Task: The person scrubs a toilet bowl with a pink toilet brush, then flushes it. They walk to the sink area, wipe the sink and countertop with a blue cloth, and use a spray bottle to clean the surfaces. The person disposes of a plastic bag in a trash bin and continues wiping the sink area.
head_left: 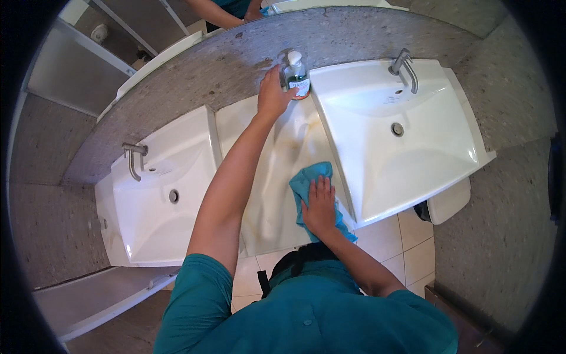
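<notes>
Against the back wall stands a clear pump soap bottle (298, 81) with a white pump and green liquid, on the counter (266, 203) between two sinks. My left hand (275, 95) is stretched out to it, thumb and fingers spread at its left side. The thumb overlaps the label; whether it touches the bottle I cannot tell. Nearer to me, a crumpled blue cloth (306, 173) lies on the counter by the right sink. My right hand (320, 206) rests flat on it with fingers extended, and hides part of the cloth.
White sinks flank the counter: the left sink (144, 221) with a metal faucet (134, 159), and the right sink (377, 171) with a metal faucet (405, 69). Yellowish stains mark the counter. A white bin (451, 200) stands below the right sink. Behind runs a grey stone wall (236, 65) with a mirror above.
</notes>
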`<control>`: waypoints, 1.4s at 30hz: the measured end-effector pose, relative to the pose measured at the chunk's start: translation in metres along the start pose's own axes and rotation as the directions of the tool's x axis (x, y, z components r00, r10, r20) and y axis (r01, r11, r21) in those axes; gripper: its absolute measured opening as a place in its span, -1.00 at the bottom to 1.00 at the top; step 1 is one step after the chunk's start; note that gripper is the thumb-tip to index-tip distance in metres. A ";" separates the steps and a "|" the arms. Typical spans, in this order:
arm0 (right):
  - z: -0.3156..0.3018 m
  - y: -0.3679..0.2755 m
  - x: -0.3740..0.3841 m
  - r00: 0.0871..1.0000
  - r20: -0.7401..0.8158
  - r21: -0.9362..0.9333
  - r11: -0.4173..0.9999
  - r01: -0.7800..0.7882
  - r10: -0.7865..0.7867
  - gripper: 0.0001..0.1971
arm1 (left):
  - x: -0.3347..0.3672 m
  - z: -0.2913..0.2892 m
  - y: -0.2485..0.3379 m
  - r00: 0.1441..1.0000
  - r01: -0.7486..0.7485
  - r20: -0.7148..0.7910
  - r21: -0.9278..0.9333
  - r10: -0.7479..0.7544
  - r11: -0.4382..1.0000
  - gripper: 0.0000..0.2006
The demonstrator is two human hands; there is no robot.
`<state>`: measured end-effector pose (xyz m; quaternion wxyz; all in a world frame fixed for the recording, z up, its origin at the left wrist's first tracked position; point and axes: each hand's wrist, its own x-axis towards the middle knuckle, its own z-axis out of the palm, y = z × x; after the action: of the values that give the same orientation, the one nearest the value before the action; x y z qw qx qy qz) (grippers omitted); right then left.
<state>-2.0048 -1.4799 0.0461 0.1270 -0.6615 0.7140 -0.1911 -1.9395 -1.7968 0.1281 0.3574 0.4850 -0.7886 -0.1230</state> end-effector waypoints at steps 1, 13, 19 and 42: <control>0.003 0.001 0.019 0.999 0.030 -0.015 1.000 -0.024 0.024 -0.33 | 0.009 0.011 -0.001 1.000 0.014 0.003 -0.009 -0.013 1.000 -0.19; 0.030 0.013 0.221 0.985 -0.160 -0.116 0.992 0.041 -0.059 -0.33 | 0.004 -0.015 0.011 0.967 0.210 -0.110 -0.169 -0.230 0.963 -0.25; 0.044 0.019 0.285 0.989 -0.134 -0.172 0.984 0.036 -0.060 -0.22 | -0.123 -0.140 -0.004 0.904 0.366 -0.044 -0.434 -0.425 0.823 -0.24; 0.073 -0.116 0.015 0.685 0.130 0.137 0.698 0.703 -0.717 -0.39 | -0.450 -0.368 0.105 0.768 0.615 -0.158 -0.084 -0.620 0.784 -0.15</control>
<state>-1.8705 -1.5085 0.0330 0.1296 -0.8948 0.3805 -0.1943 -1.6358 -1.3039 0.2478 0.3724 0.7211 -0.5487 -0.2006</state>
